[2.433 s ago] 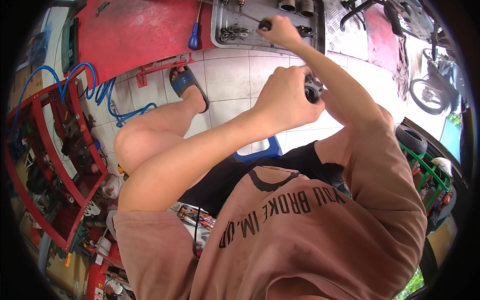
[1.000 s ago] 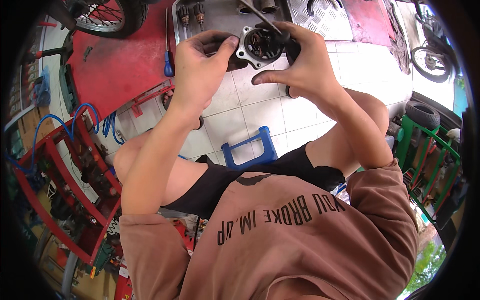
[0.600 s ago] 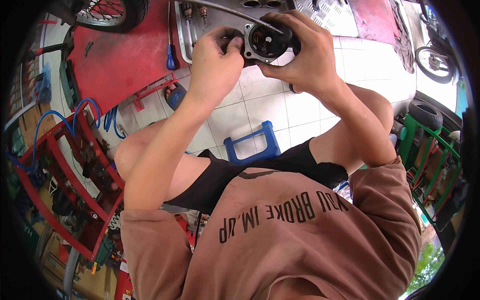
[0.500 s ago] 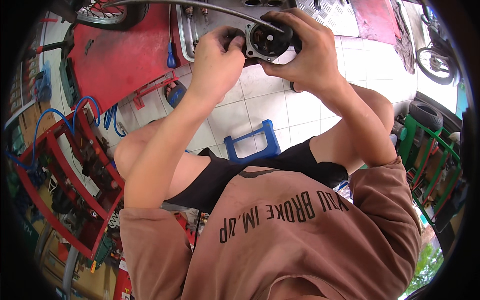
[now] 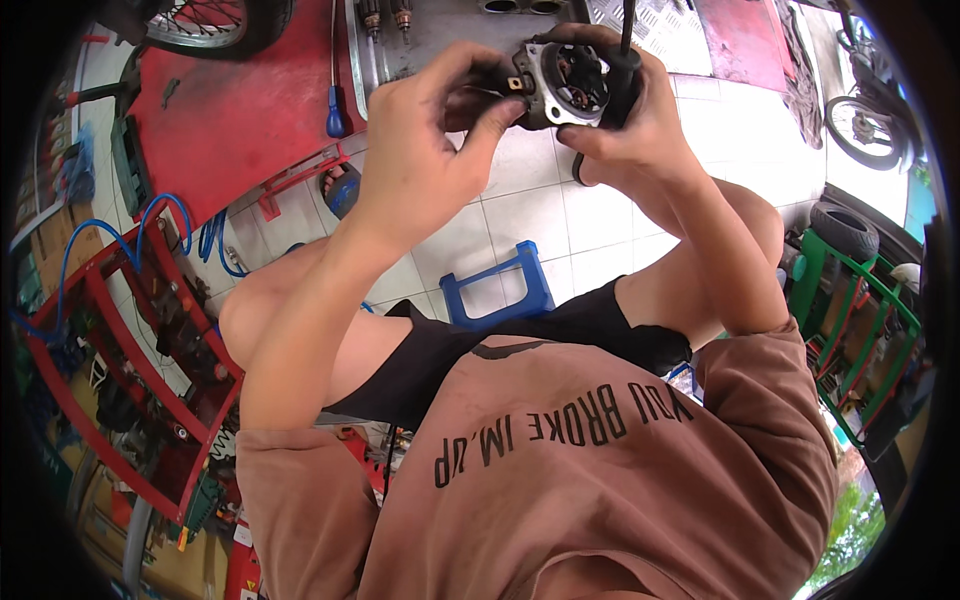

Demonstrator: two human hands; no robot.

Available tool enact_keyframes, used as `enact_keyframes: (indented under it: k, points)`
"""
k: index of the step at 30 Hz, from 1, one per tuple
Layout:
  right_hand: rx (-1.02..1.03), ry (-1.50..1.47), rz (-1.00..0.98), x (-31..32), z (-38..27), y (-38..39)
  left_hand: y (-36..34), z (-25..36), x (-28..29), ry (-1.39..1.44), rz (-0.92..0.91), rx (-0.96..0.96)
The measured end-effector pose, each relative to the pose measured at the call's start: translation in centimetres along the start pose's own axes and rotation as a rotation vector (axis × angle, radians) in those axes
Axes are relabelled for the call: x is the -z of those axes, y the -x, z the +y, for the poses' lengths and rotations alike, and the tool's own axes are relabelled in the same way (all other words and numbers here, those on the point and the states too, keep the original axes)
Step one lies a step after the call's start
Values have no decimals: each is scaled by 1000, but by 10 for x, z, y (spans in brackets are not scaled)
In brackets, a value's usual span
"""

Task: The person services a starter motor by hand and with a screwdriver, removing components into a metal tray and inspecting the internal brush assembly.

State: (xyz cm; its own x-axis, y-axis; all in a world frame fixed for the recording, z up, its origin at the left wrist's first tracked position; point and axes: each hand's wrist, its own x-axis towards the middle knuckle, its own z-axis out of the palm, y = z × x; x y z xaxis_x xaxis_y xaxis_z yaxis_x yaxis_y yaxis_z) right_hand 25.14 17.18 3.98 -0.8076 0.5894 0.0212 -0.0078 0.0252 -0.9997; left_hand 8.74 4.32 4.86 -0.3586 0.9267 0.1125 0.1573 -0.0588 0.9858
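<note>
Upper centre, my left hand (image 5: 430,135) and right hand (image 5: 643,125), holding a tool (image 5: 624,60), grip a metal housing (image 5: 556,86): likely rigid, heavyish, best held by its flange (image 5: 543,76).

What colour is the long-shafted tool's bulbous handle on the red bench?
Blue handle, seen in the head view.

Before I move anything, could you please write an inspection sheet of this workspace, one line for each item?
Surface: smudged red work platform; rectangular grey metal tray at right.
Job's things: round, open metal housing with flat flange; black-handled tool with thin shaft.
Clutter: blue-handled screwdriver left of the tray; two slender metal parts inside the tray.
Hands: left hand grips the housing; right hand holds the tool.
Cables: blue hose looping at left.
Surroundings: blue plastic frame on white tiled floor; spoked wheel at upper left.
</note>
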Motion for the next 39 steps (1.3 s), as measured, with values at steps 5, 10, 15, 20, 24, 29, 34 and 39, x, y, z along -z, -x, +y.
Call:
enact_keyframes:
  k: [5,10,15,20,24,29,34,39]
  points:
    - [-113,-311,-150,3,0,5,8,13,1,-53,-20,-134]
    - [-275,-484,-248,2,-7,7,10,22,0,-6,-20,-163]
    - [-251,-546,-258,0,4,9,8,20,-3,43,20,-205]
    - [-236,-505,-274,-1,5,8,8,19,-4,2,35,-219]
    - [-298,-489,-261,1,-1,12,7,17,-3,-52,36,-262]
    - [-390,-317,-156,-1,-6,12,6,15,6,-231,-110,-184]
    - [-458,-38,-210,10,4,15,16,8,8,-512,-302,-164]
    - [-294,128,-264,10,20,21,24,0,3,-548,-362,-53]
